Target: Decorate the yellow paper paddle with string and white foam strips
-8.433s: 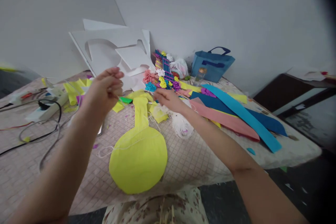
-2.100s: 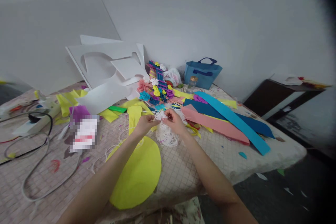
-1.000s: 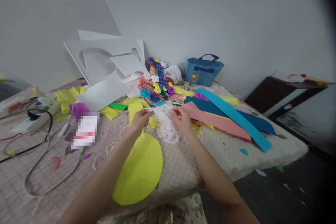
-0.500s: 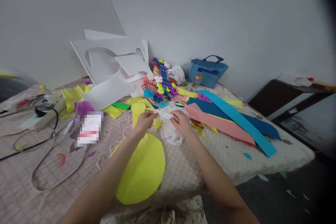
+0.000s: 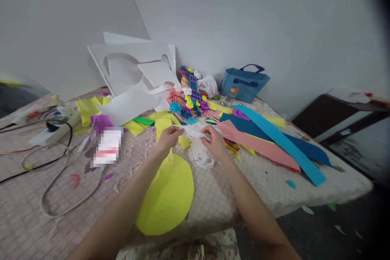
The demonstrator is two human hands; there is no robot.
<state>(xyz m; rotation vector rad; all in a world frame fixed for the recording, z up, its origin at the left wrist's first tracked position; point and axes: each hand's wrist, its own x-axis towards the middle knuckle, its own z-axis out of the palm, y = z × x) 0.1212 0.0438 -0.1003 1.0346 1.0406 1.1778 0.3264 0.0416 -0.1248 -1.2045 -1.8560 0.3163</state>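
A tangled bundle of white string [image 5: 201, 154] hangs and lies between my hands over the table. My left hand [image 5: 169, 137] is closed in a pinch on a strand at the bundle's left side. My right hand [image 5: 213, 141] is closed on the string at its right side. Below my left hand lies a yellow guitar-shaped sheet [image 5: 167, 195], its narrow neck partly behind that hand. Loose white strands trail left of it, partly under my left forearm.
Blue, pink and dark blue strips [image 5: 258, 142] lie at the right. Behind are paper flowers [image 5: 189, 101], a glass jar [image 5: 232, 95] and a blue bag [image 5: 245, 83]. White cut boards [image 5: 122, 65], a power strip [image 5: 55, 132] and cables stand or lie left.
The view has shifted slightly, so the table's things appear a little further right. Both hands still hold the white string, and my right fingers have moved slightly on it.
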